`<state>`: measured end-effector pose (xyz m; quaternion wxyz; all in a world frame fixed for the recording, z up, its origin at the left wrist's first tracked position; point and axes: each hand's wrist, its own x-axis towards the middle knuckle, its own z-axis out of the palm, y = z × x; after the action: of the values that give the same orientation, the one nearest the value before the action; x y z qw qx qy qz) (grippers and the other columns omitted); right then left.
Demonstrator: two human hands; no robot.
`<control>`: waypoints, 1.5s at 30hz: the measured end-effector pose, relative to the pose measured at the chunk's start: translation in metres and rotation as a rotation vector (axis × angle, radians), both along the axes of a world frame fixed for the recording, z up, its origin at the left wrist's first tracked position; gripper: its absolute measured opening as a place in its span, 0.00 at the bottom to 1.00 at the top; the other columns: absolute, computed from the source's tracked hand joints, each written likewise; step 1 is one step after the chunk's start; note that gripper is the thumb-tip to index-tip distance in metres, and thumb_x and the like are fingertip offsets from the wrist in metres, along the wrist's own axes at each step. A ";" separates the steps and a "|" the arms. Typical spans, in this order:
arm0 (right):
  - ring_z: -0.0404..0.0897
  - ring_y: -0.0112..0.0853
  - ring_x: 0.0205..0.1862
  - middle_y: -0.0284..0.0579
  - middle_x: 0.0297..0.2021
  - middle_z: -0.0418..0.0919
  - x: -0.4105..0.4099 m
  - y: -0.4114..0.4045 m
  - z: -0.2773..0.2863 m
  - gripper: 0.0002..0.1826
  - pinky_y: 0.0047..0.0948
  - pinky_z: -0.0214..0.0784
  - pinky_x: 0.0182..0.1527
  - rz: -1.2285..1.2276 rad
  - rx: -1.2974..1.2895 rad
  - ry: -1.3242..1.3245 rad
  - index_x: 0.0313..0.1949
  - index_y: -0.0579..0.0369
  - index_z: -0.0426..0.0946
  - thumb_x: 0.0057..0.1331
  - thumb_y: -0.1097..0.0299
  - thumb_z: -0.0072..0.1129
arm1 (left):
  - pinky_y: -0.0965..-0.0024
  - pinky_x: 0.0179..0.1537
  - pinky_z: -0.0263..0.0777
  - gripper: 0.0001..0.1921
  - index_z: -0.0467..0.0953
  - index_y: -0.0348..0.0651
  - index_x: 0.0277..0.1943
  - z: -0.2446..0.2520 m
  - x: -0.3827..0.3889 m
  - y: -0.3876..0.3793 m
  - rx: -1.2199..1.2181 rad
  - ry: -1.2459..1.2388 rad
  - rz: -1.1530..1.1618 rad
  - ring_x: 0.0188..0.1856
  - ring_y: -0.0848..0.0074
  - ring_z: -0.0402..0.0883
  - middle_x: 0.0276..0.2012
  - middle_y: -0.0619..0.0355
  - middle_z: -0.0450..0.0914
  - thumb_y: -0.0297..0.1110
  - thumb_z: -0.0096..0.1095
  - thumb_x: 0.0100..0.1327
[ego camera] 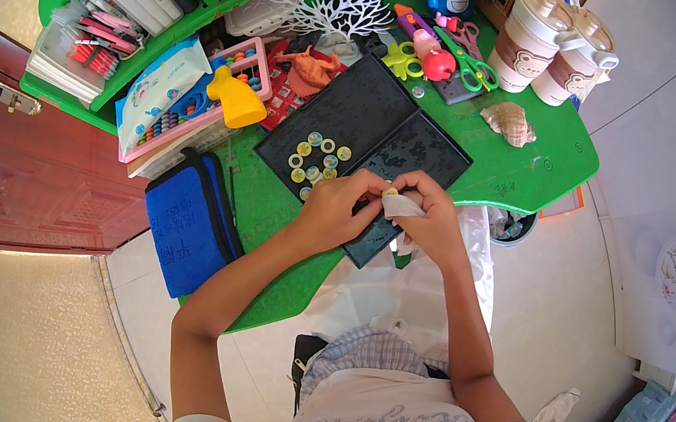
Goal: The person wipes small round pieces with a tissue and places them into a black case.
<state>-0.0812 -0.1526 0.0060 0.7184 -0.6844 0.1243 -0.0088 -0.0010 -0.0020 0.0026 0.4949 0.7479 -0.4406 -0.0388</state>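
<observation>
Both hands meet over the near edge of an unfolded black case (359, 104) on the green desk. Between my fingertips is a small yellow round piece (390, 191). My left hand (336, 207) pinches it from the left with thumb and forefinger. A crumpled white tissue (402, 207) is gripped in my right hand (433, 221), up against the piece. Several small round pieces, some with yellow or blue printed faces and some showing pale rims, lie in the case beside my left hand, such as a yellow one (303, 149). My left hand partly covers that group.
Left on the desk (273, 200) are a blue zip pouch (191, 227), a wipes pack (163, 94) and a yellow bottle (236, 99). Beyond the case stand white coral (346, 4), green scissors (469, 65), a seashell (509, 122) and two lidded cups (527, 41). A bin (512, 230) sits below.
</observation>
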 end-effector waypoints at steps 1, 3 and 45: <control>0.69 0.14 0.21 0.31 0.24 0.74 0.000 0.000 0.001 0.13 0.16 0.60 0.17 0.004 0.001 0.003 0.39 0.53 0.70 0.54 0.74 0.59 | 0.70 0.31 0.74 0.10 0.71 0.37 0.39 -0.001 0.000 0.000 0.003 -0.005 0.002 0.30 0.67 0.82 0.29 0.52 0.80 0.23 0.61 0.54; 0.68 0.14 0.20 0.31 0.24 0.75 0.000 0.000 0.001 0.13 0.16 0.60 0.17 0.008 0.002 0.005 0.39 0.53 0.70 0.53 0.73 0.60 | 0.70 0.31 0.74 0.10 0.71 0.38 0.39 -0.001 0.000 0.000 0.006 -0.010 0.003 0.30 0.68 0.82 0.29 0.53 0.80 0.23 0.61 0.54; 0.68 0.14 0.20 0.32 0.26 0.73 0.000 0.000 -0.003 0.08 0.15 0.58 0.14 -0.030 0.079 -0.036 0.38 0.57 0.71 0.57 0.75 0.52 | 0.72 0.31 0.74 0.11 0.71 0.38 0.40 -0.001 0.000 0.000 0.007 -0.004 0.006 0.30 0.69 0.82 0.28 0.52 0.81 0.25 0.63 0.53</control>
<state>-0.0808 -0.1526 0.0029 0.7467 -0.6533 0.1217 -0.0270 -0.0008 -0.0015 0.0020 0.4914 0.7510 -0.4395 -0.0373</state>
